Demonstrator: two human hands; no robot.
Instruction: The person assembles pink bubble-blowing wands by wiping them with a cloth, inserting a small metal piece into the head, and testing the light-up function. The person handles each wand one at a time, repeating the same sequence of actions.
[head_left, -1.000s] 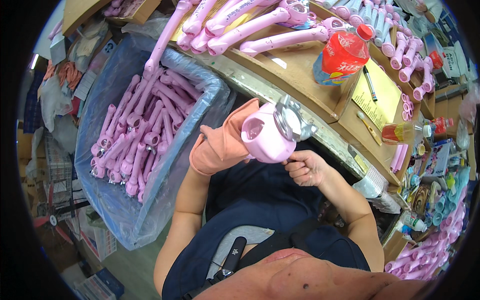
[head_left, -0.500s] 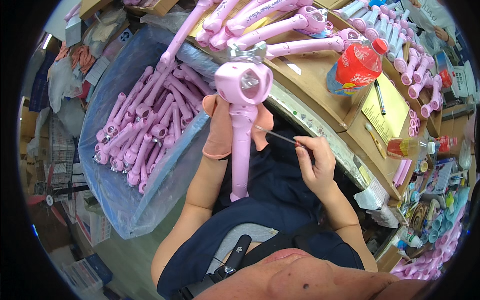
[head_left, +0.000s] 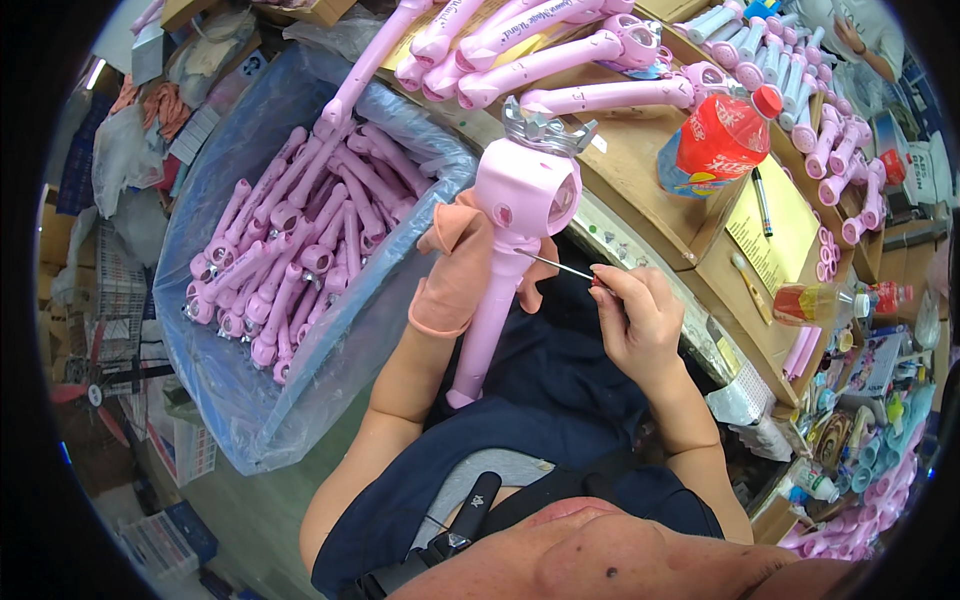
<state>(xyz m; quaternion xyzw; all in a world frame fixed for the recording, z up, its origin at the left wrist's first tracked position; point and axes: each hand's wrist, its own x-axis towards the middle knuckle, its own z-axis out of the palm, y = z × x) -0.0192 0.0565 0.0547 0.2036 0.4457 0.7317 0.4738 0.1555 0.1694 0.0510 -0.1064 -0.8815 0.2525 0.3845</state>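
Observation:
My left hand (head_left: 462,268), in a peach-coloured glove, is closed round the neck of a pink toy wand (head_left: 492,300). The wand tilts upward away from me, its foot near my lap. On its round head sits a silver crown (head_left: 548,130), and an opening shows in the head's right side. Between the bare fingers of my right hand (head_left: 640,318) is a thin metal-shafted tool (head_left: 563,266) that looks like a small screwdriver, its grip mostly hidden. The tip meets the wand's neck just under the head.
On the left stands a large bin lined with blue plastic (head_left: 235,420), heaped with pink wands (head_left: 290,240). More wands (head_left: 540,65) lie across the workbench (head_left: 640,215). A red-labelled bottle (head_left: 715,145), a yellow sheet (head_left: 775,235), a pen (head_left: 762,200) and a toothbrush (head_left: 750,285) are there too.
The wand has swung so its head is further right and slightly lower, and its crown now shows more fully. The tool's tip has moved onto the wand's neck.

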